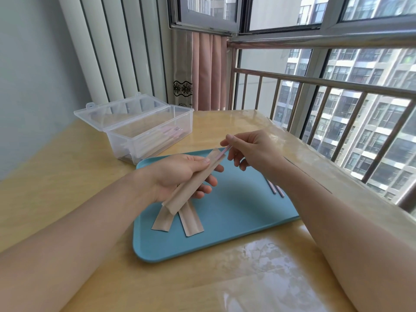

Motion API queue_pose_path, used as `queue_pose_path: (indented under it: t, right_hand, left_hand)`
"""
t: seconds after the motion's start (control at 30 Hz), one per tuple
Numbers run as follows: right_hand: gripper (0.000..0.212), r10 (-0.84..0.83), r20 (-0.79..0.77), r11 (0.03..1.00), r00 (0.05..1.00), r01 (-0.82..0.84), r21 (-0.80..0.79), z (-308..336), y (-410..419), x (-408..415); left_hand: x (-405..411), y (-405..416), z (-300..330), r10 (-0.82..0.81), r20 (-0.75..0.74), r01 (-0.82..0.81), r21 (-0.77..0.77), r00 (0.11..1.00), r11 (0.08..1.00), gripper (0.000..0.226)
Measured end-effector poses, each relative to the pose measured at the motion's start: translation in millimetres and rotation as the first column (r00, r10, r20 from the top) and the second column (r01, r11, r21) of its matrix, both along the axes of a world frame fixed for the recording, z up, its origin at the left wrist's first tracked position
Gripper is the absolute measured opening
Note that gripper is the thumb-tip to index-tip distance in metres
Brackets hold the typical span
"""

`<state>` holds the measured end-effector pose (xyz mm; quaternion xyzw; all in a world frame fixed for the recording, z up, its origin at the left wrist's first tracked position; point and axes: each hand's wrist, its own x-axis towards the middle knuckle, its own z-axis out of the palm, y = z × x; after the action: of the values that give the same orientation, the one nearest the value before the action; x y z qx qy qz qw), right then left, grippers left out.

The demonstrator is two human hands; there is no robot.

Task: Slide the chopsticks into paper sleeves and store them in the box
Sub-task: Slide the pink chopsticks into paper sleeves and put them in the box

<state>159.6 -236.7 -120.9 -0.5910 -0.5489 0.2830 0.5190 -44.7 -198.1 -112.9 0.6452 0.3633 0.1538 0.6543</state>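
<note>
The left hand [177, 174] is palm-up above the flat light-blue plastic tray [236, 221], its grip closed around a long brown kraft-paper sleeve [193, 181]: thumb across the top face, fingers curled beneath. The sleeve slants from low near the tray up toward its open mouth at the upper right. The right hand [249, 149] pinches the upper end of a thin pale-pink chopstick [225, 151] between thumb and forefinger, the other fingers loosely curled below; the chopstick's lower part is already inside the sleeve mouth, with only a short length showing.

Two more flat brown paper sleeves [180, 218] lie on the tray under the held one, splayed apart at their near ends. Two loose pinkish chopsticks [275, 188] lie side by side near the tray's right edge, partly hidden by the right forearm. Bare blue surface lies between the sleeves and these chopsticks.

A clear rectangular plastic box [150, 131] with its hinged lid upright stands just beyond the tray's far-left corner, close to or touching it; I cannot tell which. Inside it lie several pale sticks with pink ends. The glossy light-wood table [67, 176] carries everything, with a clear film over its right side. A metal railing [315, 86] runs along the table's right edge.
</note>
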Motion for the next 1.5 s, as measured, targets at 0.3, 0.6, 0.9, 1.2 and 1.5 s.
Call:
queue_pose_path:
  t: [0.3, 0.6, 0.9, 1.2, 1.5]
  right_hand:
    - [0.049, 0.191, -0.036, 0.972, 0.981, -0.194, -0.131, 4.4, -4.6, -2.0]
    - [0.048, -0.15, 0.762, 0.8, 0.629, 0.531, -0.28, 8.4, -13.0, 48.6]
    - [0.034, -0.077, 0.72, 0.795, 0.689, 0.478, -0.372, 9.5, -11.6, 34.9]
    - [0.04, -0.019, 0.565, 0.799, 0.825, 0.352, -0.487, 7.7, -7.3, 35.6]
    - [0.014, -0.143, 0.173, 0.894, 0.974, 0.202, -0.4, 10.4, -7.5, 32.2]
  left_hand:
    - [0.6, -3.7, 2.6, -0.008, -0.006, 0.008, -0.095, 1.0, 0.995, 0.032]
    - [7.2, 0.5, -5.2, 0.142, 0.098, -0.114, -0.253, 0.985, 0.961, 0.037]
    - [6.4, 0.2, -9.2, 0.14, 0.11, -0.106, -0.268, 0.984, 0.958, 0.037]
    - [7.0, -2.2, -13.1, 0.148, 0.084, -0.141, -0.081, 0.985, 0.987, 0.036]
    - [7.0, -2.0, -15.1, 0.143, 0.043, -0.144, 0.013, 0.989, 0.989, 0.035]
